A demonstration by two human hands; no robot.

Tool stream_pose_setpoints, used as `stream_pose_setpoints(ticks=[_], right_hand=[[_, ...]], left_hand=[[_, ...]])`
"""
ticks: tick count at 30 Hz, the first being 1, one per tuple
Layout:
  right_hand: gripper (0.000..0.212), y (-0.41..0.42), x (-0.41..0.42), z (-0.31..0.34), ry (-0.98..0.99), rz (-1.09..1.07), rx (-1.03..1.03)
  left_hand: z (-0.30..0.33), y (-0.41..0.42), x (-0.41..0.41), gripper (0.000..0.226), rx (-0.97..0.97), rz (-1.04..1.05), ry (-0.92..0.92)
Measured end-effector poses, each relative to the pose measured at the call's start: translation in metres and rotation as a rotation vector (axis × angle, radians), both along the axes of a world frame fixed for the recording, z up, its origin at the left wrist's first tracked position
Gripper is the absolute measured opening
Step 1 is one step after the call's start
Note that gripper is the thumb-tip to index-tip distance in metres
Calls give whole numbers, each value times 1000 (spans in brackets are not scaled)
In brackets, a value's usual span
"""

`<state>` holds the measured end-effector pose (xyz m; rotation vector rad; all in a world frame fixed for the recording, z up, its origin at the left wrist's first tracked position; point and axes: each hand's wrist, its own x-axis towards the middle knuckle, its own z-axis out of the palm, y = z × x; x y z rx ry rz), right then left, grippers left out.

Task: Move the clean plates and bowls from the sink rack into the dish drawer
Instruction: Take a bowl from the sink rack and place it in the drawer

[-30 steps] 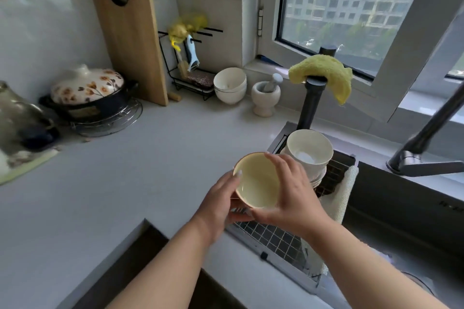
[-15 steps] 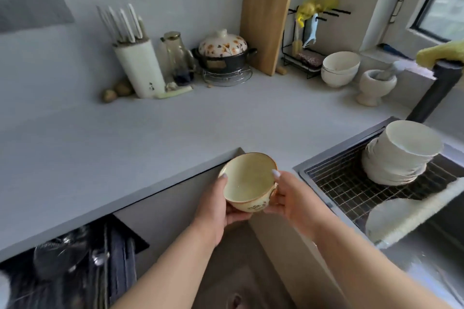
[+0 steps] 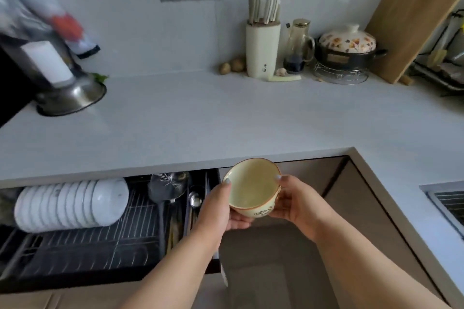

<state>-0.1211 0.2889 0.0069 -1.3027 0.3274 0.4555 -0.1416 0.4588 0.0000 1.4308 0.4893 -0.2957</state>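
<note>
Both hands cup the small cream ceramic bowl with the brown rim (image 3: 252, 187) from either side, left hand (image 3: 221, 206) and right hand (image 3: 295, 202), and the open black wire-rack dish drawer (image 3: 105, 231) sits down-left of it, so the left hand's nearer, I'd say.

A cream bowl (image 3: 251, 186) with a thin brown rim and dark print low on its side is held in the air, tilted with its empty inside facing up. The dish drawer (image 3: 105, 241) stands open; in its wire rack a row of white bowls (image 3: 71, 206) lies on edge.
</note>
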Motion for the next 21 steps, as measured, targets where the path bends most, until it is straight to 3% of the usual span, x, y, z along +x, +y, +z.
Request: stream_pose_setpoints(ticks=[10,21], right_hand=[[23,191,6,-8,60,203,-76],[22,343,24,-25,76,499,-166]], left_hand=[[-2,185,-33,35,183,149,47],[-28,331,-78,9,455,613,97]])
